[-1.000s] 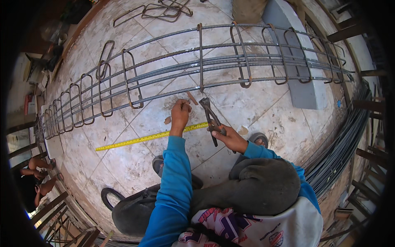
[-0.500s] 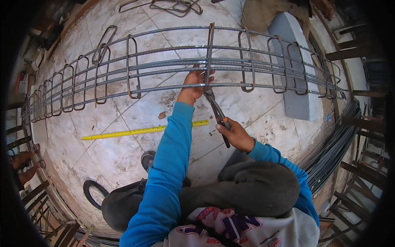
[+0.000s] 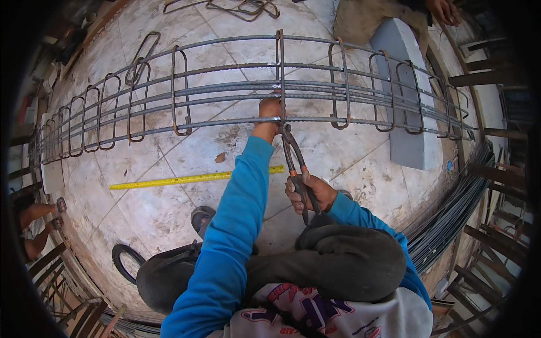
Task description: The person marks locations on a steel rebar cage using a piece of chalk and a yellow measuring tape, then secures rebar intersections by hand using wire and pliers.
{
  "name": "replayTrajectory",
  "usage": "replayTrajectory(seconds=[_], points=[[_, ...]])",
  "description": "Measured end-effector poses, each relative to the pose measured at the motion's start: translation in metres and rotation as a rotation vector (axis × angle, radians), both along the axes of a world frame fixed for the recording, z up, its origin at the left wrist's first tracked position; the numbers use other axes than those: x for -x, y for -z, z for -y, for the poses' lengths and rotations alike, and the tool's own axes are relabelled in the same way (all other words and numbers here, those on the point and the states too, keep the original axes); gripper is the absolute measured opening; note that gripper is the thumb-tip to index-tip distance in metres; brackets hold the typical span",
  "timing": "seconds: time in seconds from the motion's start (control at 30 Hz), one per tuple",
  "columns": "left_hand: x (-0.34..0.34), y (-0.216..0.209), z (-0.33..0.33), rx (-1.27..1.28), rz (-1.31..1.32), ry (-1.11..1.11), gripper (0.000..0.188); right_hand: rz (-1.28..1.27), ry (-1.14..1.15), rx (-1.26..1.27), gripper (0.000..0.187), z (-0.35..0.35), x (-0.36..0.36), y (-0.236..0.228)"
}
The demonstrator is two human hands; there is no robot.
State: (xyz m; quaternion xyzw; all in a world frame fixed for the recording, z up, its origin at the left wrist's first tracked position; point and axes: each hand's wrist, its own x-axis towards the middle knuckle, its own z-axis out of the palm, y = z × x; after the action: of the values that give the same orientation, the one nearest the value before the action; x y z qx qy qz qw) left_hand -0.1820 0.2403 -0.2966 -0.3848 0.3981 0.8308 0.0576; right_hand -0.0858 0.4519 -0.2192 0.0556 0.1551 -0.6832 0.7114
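Observation:
A long cage of ribbed steel rebar (image 3: 225, 87) with bent stirrups spans the view from left to right. My left hand (image 3: 270, 111) reaches under its near bar, its curled fingers closed about an upright stirrup (image 3: 281, 67); the bars partly hide them. In my right hand (image 3: 315, 193) is a pair of end-cutting pincers (image 3: 292, 151) with dark handles and orange bands. The handles stand apart, and the jaws touch the foot of that stirrup at the near bar, just right of my left wrist.
A yellow measuring tape strip (image 3: 197, 179) lies on the tiled floor. A grey block (image 3: 414, 147) supports the cage's right part. Loose stirrups (image 3: 248, 8) lie beyond it, a rebar bundle (image 3: 451, 211) at right, and a black ring (image 3: 121, 263) at lower left. Another person's hand (image 3: 443, 11) shows at upper right.
My left hand's fingers have gone from spread to curled by the stirrup. The pincers' handles have parted, and my right hand has shifted slightly down and toward me. The stirrup has moved slightly left.

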Motion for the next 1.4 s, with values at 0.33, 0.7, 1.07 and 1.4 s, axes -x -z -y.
replayTrajectory(seconds=[0.33,0.7,1.07,1.4], points=[[-0.005,0.005,-0.003,0.108,-0.044,-0.104,0.019,-1.436,-0.146,-0.843,0.060,0.012,0.016,-0.073],[0.000,-0.008,-0.009,0.053,0.042,-0.255,0.017,-2.540,-1.233,-0.467,0.047,0.088,0.111,-0.201],[-0.005,-0.020,-0.007,0.211,0.012,-0.222,0.022,-2.776,-0.945,-0.635,0.042,0.047,0.093,-0.184],[-0.004,-0.006,-0.017,0.215,-0.139,-0.236,0.032,0.172,0.037,-0.203,0.058,-0.017,0.036,-0.061]])
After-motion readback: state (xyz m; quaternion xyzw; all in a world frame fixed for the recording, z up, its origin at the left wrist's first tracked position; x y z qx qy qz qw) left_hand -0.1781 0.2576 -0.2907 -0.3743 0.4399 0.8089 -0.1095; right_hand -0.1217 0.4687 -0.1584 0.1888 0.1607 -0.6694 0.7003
